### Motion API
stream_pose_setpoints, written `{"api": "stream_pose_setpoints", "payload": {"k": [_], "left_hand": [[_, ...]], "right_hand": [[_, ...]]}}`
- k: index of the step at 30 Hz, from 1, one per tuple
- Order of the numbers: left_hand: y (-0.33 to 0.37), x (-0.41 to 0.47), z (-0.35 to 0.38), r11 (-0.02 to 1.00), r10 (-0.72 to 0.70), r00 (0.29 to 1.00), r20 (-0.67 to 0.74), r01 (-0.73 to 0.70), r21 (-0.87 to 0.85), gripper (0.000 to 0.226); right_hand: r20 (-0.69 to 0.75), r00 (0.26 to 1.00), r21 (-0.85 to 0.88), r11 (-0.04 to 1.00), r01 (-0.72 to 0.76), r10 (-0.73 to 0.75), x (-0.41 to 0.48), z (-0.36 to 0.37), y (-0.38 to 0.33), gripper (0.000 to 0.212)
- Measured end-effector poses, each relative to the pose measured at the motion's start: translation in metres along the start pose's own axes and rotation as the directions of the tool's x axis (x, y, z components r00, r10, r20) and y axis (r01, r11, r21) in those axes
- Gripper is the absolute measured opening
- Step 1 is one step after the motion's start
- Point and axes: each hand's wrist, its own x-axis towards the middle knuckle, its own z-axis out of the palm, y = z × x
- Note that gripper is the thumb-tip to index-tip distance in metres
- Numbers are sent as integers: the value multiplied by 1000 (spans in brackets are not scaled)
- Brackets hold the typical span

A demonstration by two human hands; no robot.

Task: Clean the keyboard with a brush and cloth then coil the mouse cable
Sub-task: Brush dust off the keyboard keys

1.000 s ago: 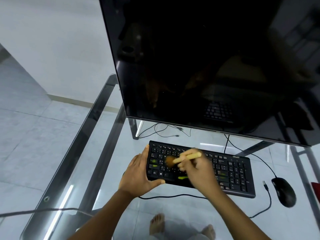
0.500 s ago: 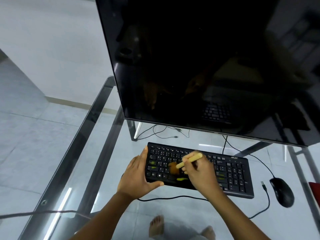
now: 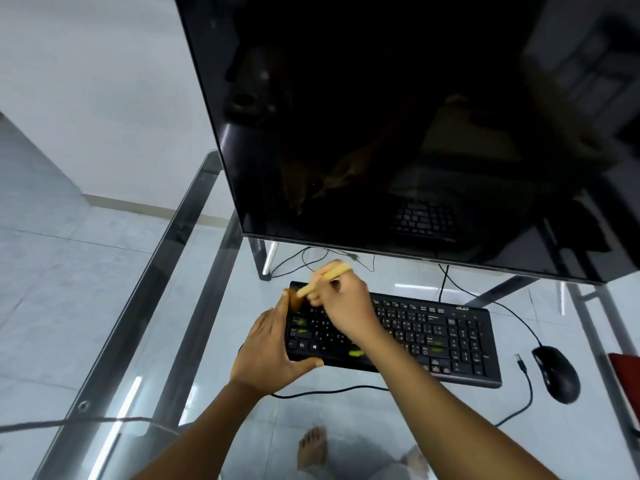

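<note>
A black keyboard (image 3: 446, 336) with a few green-marked keys lies on the glass table, below the monitor. My left hand (image 3: 268, 349) grips its left end, thumb along the front edge. My right hand (image 3: 341, 308) holds a small brush (image 3: 323, 278) by its pale wooden handle; the brown bristles touch the keyboard's far left corner. A black mouse (image 3: 557, 373) sits to the right of the keyboard, and its cable (image 3: 524, 386) loops loosely on the glass with the USB plug lying free. No cloth is in view.
A large dark monitor (image 3: 398, 126) hangs over the back of the glass table (image 3: 131, 341). Thin cables lie under the monitor. A red object (image 3: 627, 379) sits at the right edge. My bare feet show through the glass.
My right hand has swept the brush from the middle-left keys up to the keyboard's far left corner. The left hand has kept its hold on the left end.
</note>
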Motion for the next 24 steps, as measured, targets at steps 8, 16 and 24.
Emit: {"api": "stream_pose_setpoints", "payload": {"k": [8, 16, 24], "left_hand": [[-1, -1, -2, 1000, -10, 1000, -2, 10, -24, 127], [-1, 1, -2, 999, 30, 1000, 0, -30, -25, 127], [0, 0, -3, 1000, 3, 1000, 17, -2, -7, 128]], "right_hand": [[128, 992, -97, 995, 33, -21, -4, -3, 5, 10], [39, 992, -98, 988, -117, 121, -15, -32, 29, 10], [14, 992, -97, 988, -124, 126, -37, -54, 45, 11]]}}
